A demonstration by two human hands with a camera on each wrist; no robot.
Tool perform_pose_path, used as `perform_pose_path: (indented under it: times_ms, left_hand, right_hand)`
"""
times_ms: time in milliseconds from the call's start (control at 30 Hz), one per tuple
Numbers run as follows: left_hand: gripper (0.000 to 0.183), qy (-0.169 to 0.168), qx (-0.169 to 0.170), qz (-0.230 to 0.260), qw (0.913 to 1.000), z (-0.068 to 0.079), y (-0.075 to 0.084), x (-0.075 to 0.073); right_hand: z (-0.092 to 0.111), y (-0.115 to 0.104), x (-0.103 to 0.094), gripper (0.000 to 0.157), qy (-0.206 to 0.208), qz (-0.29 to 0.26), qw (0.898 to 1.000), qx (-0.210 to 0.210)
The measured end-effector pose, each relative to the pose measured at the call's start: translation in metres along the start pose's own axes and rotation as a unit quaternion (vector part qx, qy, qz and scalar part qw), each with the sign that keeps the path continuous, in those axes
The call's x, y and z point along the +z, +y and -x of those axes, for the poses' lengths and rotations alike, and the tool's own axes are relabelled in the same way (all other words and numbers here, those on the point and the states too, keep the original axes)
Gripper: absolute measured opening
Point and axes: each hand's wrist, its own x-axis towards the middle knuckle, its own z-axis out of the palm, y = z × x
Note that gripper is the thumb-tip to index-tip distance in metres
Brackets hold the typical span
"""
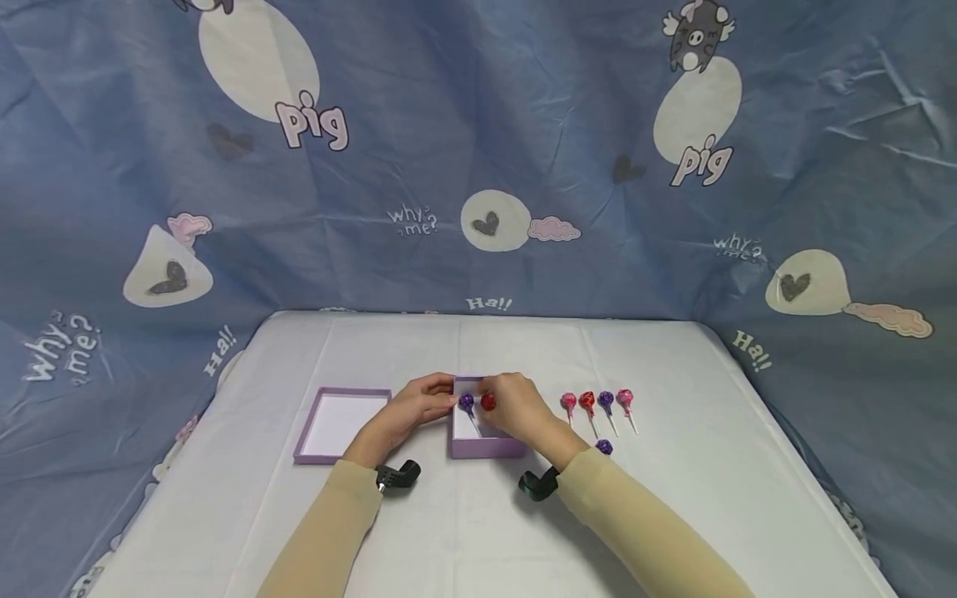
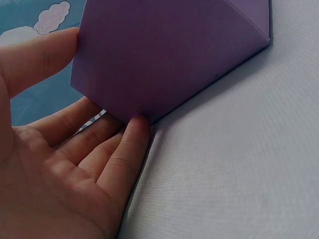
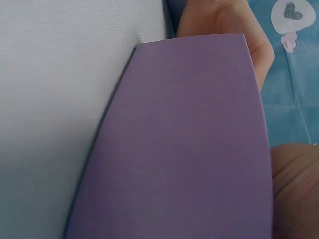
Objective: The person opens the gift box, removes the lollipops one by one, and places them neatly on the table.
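A purple box with a white inside sits on the table, its front wall toward me. My left hand rests its fairly straight fingers against the box's left side; in the left wrist view the thumb touches the upper edge. Inside, a purple lollipop lies at the left with its stick toward me. Over the box's right part, my right hand pinches a red lollipop, whose stick is hidden by the fingers. In the right wrist view, the box wall covers most of that hand.
A shallow purple lid with a white inside lies left of the box. To the right stand out a row of lollipops, pink, red and purple, and another purple lollipop near my right wrist. A blue patterned cloth hangs behind.
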Motion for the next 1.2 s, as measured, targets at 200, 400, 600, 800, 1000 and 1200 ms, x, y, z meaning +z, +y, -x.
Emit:
perform_pose_path:
  times_ms: [200,400,600,800,1000,1200]
  left_hand:
    - [0.05,0.002,-0.001,0.003,1.0,0.001,0.001,0.001]
    - [0.052,-0.001,-0.005,-0.005,1.0,0.003,0.001,0.002]
    - [0.051,-0.001,-0.002,-0.005,1.0,0.002,0.002,0.002]
    - [0.05,-0.002,-0.002,-0.007,1.0,0.001,0.003,0.001]
    - [0.05,-0.006,0.004,-0.002,1.0,0.002,0.004,0.002]
    - [0.047,-0.001,0.005,-0.007,1.0,0.003,0.003,0.002]
  right_hand:
    - [0.0,-0.003,0.001,0.035,-0.035,-0.001,0.999,-0.005]
    - [-0.003,-0.005,0.002,0.044,-0.052,0.005,0.999,0.006]
    - [-0.004,-0.005,0.004,0.035,-0.052,0.016,0.999,0.005]
    - [-0.005,-0.008,0.004,0.034,-0.06,0.016,0.998,0.013]
    - [-0.006,-0.009,0.005,0.016,-0.065,0.033,0.997,0.02]
    - [-0.005,-0.012,0.006,0.014,-0.064,0.029,0.997,0.016]
